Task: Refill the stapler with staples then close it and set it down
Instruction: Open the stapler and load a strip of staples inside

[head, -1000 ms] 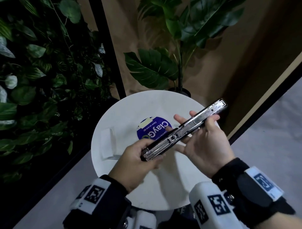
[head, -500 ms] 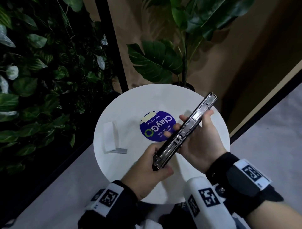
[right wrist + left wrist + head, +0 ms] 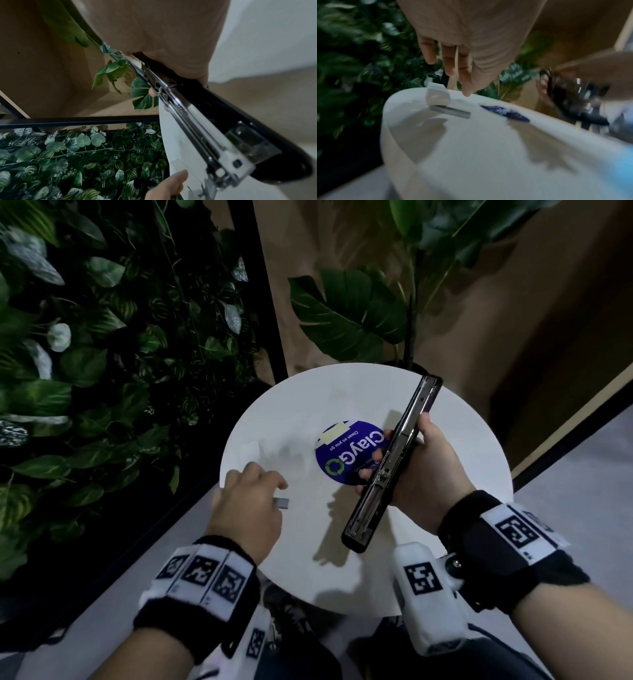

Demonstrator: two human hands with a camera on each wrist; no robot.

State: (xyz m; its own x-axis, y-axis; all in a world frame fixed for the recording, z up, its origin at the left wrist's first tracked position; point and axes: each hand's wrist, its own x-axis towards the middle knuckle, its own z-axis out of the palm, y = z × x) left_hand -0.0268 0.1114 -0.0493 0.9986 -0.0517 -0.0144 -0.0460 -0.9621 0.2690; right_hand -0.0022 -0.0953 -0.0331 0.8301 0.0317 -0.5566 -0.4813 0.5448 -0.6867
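Stapler [image 3: 390,467] is held in the right hand [image 3: 424,470], folded fully open into one long strip, with the metal staple channel facing up. It is gripped near its middle: the thumb lies along the near side and the fingertips [image 3: 364,474] are seen curling round from beneath on the far side. One end points away from the person past the fingers, and the other end sticks out toward the person beyond the heel of the hand, above the white round table [image 3: 376,577]. In the right wrist view the stapler [image 3: 197,115] is seen running out from under the palm, chrome rail beside black body.

The left hand [image 3: 248,508] is held well apart from the stapler, to its left, low over the table's left edge. A strip of staples [image 3: 281,503] is seen at its fingers in the head view; whether it is pinched or only reached for cannot be told from there. In the left wrist view the left hand's fingers [image 3: 448,60] are stretched out loosely above the staples [image 3: 450,111], which lie flat on the table, apart from the fingertips. A small white box [image 3: 437,95] is seen touching the far end of the strip. A blue round sticker [image 3: 349,451] lies on the table between the two hands, partly covered by the right fingers.
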